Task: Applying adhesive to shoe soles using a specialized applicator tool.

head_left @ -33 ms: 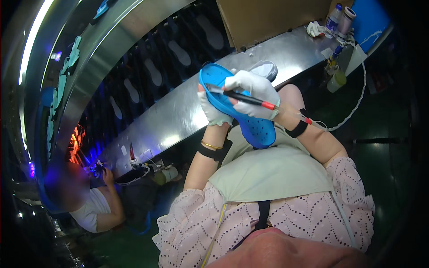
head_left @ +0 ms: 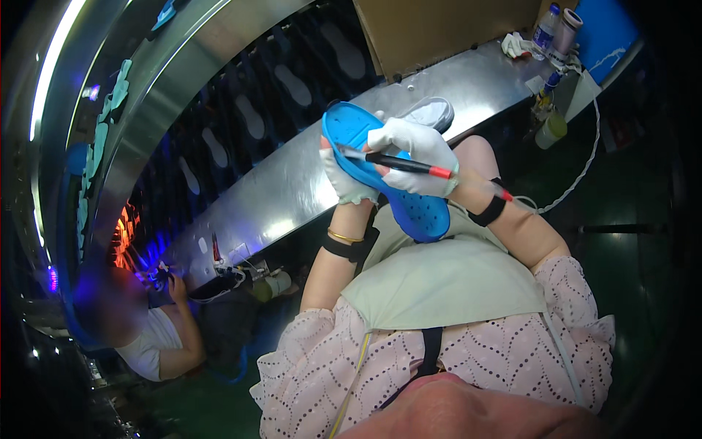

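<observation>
A bright blue shoe sole (head_left: 420, 214), with rows of small holes at its near end, is held up in front of the metal bench. My left hand (head_left: 341, 175), in a white glove with bare fingertips, grips the sole's far part by its left edge. My right hand (head_left: 418, 152), gloved the same way, is closed around a brush (head_left: 402, 162) with a black handle and a red band. The brush's tip touches or nearly touches the sole's inner left rim. Behind my right hand, a white shoe (head_left: 433, 113) rests on the bench.
The metal bench (head_left: 292, 192) runs diagonally beside a dark conveyor (head_left: 252, 117) carrying several pale soles. A cardboard box (head_left: 453, 33), bottle (head_left: 545, 29) and tumbler (head_left: 567, 33) stand at the far right. A white cable (head_left: 585, 172) hangs right. Another person (head_left: 157, 340) works at left.
The sole and my left hand have shifted very slightly left. The brush tip is a little lower along the rim, and the brush's rear end is blurred by motion.
</observation>
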Action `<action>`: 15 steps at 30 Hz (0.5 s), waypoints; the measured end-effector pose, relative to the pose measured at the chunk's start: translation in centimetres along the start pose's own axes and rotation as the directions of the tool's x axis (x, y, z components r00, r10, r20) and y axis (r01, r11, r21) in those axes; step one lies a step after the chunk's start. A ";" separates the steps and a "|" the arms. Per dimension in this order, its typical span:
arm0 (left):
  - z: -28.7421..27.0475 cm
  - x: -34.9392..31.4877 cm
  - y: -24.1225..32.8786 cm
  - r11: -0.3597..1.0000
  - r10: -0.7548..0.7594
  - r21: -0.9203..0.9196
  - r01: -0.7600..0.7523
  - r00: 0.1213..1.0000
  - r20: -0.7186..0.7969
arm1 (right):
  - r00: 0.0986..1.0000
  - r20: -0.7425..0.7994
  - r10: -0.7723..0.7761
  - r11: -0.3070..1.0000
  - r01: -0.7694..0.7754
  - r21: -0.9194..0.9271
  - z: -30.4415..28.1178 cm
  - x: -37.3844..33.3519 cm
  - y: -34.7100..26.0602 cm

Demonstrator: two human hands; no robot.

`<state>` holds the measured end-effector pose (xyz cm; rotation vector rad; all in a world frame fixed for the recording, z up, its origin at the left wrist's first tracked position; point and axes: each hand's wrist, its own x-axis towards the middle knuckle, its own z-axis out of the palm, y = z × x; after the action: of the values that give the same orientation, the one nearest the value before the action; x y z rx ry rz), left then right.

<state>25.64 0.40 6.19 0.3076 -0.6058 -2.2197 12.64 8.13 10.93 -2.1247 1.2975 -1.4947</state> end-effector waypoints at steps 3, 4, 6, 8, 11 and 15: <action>0.0 -0.5 0.8 0.999 0.028 -0.017 -0.027 0.999 0.040 | 0.976 -0.017 0.215 0.932 -0.200 0.303 0.1 -1.1 0.1; -0.1 -0.4 1.0 1.000 0.003 0.001 -0.003 1.000 0.018 | 0.977 -0.026 0.212 0.943 -0.198 0.268 0.0 -1.3 0.3; -0.4 -0.2 1.2 0.999 -0.027 0.022 0.028 1.000 -0.008 | 0.984 -0.008 0.176 0.965 -0.170 0.197 0.2 -2.0 0.0; -0.7 0.0 1.3 0.996 -0.085 0.043 0.083 0.996 0.036 | 0.992 0.032 0.121 0.987 -0.124 0.100 0.7 -2.6 -0.3; -1.8 -0.4 0.8 0.989 -0.126 0.079 0.125 0.992 0.016 | 0.904 0.091 0.417 0.790 -0.410 0.456 0.8 -4.0 0.1; -1.7 -3.7 -2.9 0.957 -0.168 0.213 0.196 0.976 -0.141 | 0.808 0.068 0.585 0.644 -0.513 0.568 0.5 -7.1 2.0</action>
<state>26.90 4.30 3.36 0.6345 -0.7926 -2.2885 11.40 12.21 4.93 -1.1292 1.1857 -1.4865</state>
